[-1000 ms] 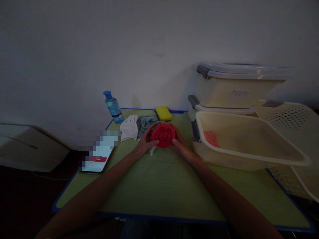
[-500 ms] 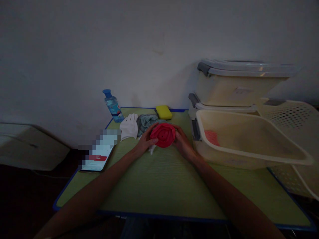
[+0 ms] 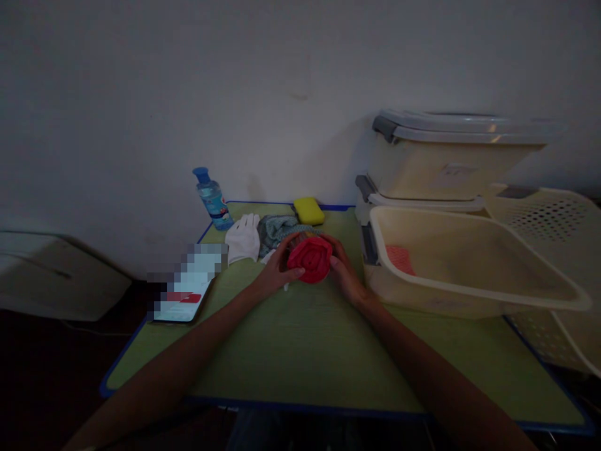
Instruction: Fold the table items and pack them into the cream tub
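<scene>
The red bundle (image 3: 310, 260) dipped slightly between cupped left hand (image 3: 276, 274) and right hand (image 3: 346, 275).

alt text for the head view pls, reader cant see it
A person's left hand and right hand hold a round red object at a green table. Behind it are a grey cloth and a yellow object; a white glove, blue bottle and phone sit to the left, an open bin to the right.

Left hand (image 3: 278, 270) and right hand (image 3: 346, 277) were bare, as were both slender forearms (image 3: 206, 341); dark, bluish legwear (image 3: 257, 430) appeared dimly below.
</scene>
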Motion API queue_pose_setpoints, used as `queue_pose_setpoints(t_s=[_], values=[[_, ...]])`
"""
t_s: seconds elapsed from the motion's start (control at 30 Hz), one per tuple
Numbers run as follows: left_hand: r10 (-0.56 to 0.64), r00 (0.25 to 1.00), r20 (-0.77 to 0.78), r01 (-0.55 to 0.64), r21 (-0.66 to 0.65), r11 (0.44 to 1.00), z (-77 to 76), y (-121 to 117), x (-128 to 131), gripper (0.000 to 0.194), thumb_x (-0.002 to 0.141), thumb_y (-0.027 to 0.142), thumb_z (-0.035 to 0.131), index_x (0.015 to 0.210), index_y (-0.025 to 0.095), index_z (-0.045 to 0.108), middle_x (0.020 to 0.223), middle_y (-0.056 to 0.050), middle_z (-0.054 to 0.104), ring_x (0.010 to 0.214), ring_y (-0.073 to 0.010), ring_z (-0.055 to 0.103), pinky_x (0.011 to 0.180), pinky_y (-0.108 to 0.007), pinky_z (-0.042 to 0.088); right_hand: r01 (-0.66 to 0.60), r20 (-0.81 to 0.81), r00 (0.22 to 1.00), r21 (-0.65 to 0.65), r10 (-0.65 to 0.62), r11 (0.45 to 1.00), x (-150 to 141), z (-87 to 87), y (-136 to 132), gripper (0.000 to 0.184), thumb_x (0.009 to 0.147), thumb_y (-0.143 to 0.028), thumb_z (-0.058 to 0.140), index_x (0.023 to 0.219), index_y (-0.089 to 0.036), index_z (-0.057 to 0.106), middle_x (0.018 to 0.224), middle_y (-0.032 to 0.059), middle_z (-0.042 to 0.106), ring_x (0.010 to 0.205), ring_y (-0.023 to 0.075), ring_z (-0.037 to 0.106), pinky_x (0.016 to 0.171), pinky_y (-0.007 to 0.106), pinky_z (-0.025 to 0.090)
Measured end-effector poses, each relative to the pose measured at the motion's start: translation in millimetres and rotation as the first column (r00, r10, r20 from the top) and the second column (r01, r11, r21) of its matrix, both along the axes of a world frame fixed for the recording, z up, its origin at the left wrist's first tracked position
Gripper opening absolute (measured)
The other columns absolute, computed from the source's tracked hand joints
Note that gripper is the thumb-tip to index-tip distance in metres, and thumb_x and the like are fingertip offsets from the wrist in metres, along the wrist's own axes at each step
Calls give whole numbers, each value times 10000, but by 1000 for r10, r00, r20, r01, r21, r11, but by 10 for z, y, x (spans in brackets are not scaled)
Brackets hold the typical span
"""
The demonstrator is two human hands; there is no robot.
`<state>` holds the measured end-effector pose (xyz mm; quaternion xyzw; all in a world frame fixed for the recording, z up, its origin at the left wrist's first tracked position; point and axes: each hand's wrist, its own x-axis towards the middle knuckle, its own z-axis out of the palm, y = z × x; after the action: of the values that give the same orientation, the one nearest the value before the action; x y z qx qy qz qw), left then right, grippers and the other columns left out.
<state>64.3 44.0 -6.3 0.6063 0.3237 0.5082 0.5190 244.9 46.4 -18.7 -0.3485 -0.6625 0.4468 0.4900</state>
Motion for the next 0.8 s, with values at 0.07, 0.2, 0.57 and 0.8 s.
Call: queue_pose_setpoints(t_s=[0.07,0.2,0.57,0.8], values=[[-3,1000,-12,3,18,1000,-24,-2,2,844,553,438,753,1274,196,386,1313,-116,431,1209,-287,411,1021,-418,321,-4,-3,1000,14,4,1000,6,-10,-1,607,776,-626,411,1286,-302,355,1366,27,383,1292,208,311,1031,429,307],[-17,997,-76,23,80,997,-88,25,-19,869,589,451,733,1315,188,334,1343,-139,386,1248,-306,360,1040,-454,283,-36,-37,999,21,37,999,1,19,-10,624,754,-619,457,1284,-306,357,1344,33,402,1265,223,347,1012,438,330],[-80,996,-42,83,98,992,-163,96,-78,655,759,615,469,1308,271,376,1400,-41,357,1302,-264,293,1083,-425,235,-61,-102,993,13,62,998,-39,191,-80,554,699,-444,651,1193,-305,442,1324,31,408,1215,222,393,1038,411,305],[-56,998,-24,59,163,985,-127,66,-54,570,758,487,560,1254,251,406,1324,-65,428,1236,-256,381,1056,-433,276,-54,-42,998,53,56,997,-40,182,-96,571,710,-473,634,1212,-300,424,1360,44,368,1241,229,368,1050,436,281]])
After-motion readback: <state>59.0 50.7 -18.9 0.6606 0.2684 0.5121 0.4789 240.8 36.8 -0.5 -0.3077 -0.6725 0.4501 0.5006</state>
